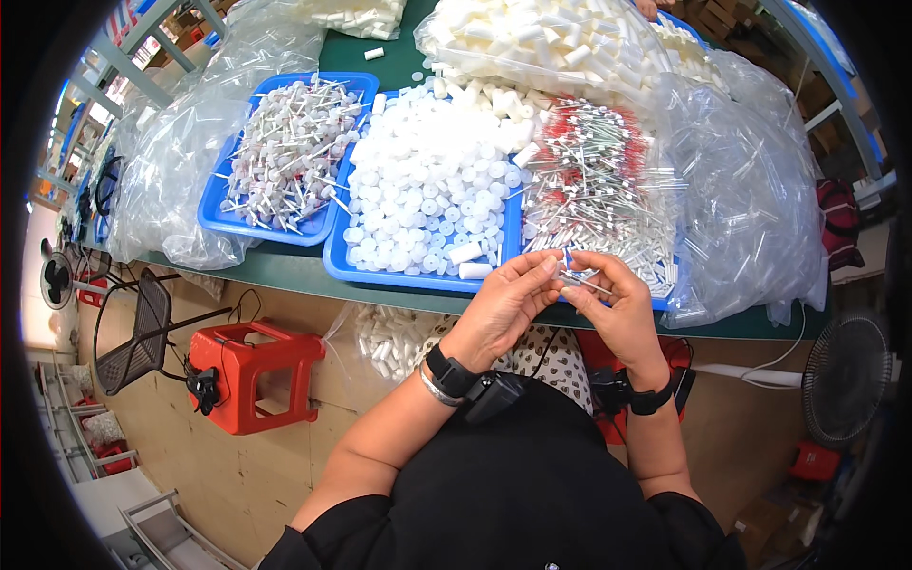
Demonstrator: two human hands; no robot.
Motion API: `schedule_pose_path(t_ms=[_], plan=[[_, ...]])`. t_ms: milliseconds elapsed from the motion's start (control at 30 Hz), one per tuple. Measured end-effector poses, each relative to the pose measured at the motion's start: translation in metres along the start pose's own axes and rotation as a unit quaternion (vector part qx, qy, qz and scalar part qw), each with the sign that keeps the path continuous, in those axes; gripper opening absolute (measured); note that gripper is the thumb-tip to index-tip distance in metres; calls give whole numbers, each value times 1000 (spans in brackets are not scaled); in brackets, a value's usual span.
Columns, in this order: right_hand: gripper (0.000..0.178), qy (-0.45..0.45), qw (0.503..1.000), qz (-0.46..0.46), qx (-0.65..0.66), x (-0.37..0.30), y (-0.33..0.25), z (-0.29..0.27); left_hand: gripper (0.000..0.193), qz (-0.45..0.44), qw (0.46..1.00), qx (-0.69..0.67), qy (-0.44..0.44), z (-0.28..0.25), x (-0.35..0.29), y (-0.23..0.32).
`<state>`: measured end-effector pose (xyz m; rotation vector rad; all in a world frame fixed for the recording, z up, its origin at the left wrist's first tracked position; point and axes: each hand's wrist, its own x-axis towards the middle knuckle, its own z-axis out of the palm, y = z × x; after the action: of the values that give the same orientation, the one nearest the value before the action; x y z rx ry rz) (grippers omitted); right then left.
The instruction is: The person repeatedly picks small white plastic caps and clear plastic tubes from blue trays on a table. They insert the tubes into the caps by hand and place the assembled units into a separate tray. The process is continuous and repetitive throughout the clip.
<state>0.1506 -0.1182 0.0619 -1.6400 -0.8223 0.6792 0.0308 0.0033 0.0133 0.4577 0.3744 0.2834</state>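
My left hand (513,306) and my right hand (619,302) meet over the front edge of the right-hand tray. Between their closed fingertips is a thin metal rod (591,284); the left fingers pinch around its left end and hide what is there. Just beyond lies a heap of thin metal rods with red and white ends (594,180). Left of them, a blue tray (399,276) holds white translucent discs (432,199) and some white cylinders. Farther left, another blue tray (271,234) is heaped with rods fitted with discs (290,147).
White foam-like cylinders (560,43) fill a clear bag behind the trays. Plastic bags (736,190) flank the green table (294,275). On the floor, a red stool (252,375) and black chair (142,332) stand left; a fan (845,380) is at right.
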Motion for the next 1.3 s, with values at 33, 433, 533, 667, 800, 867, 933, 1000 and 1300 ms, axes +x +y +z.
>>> schedule_pose_path(t_ms=[33, 433, 533, 667, 800, 867, 933, 1000, 1300], plan=[[21, -2, 1000, 28, 8, 0, 1, -3, 28, 2, 1000, 3, 3, 0, 0, 1], [9, 61, 897, -252, -359, 1, 1, 2, 29, -29, 999, -37, 4, -3, 1, -6], [9, 58, 867, -294, -397, 2, 0, 5, 29, -32, 999, -39, -5, -5, 1, -9], [10, 40, 862, -321, -391, 9, 3, 1, 30, -46, 999, -25, 4, 2, -1, -2], [9, -11, 915, -254, -314, 13, 4, -2, 31, -23, 999, 15, 32, 0, 1, 1], [10, -16, 947, -201, -251, 19, 6, -5, 33, 38, 997, 37, 62, -2, 1, 5], [12, 17, 969, -157, -190, 28, 13, -10, 34, 83, 991, 53, 87, -4, 0, 12], [13, -23, 922, -203, -329, 35, 17, -16, 35, 110, 986, 59, 108, -6, -1, 22], [3, -78, 780, -286, -551, 48, 39, -1, 35, 116, 984, 69, 117, -11, -4, 18]])
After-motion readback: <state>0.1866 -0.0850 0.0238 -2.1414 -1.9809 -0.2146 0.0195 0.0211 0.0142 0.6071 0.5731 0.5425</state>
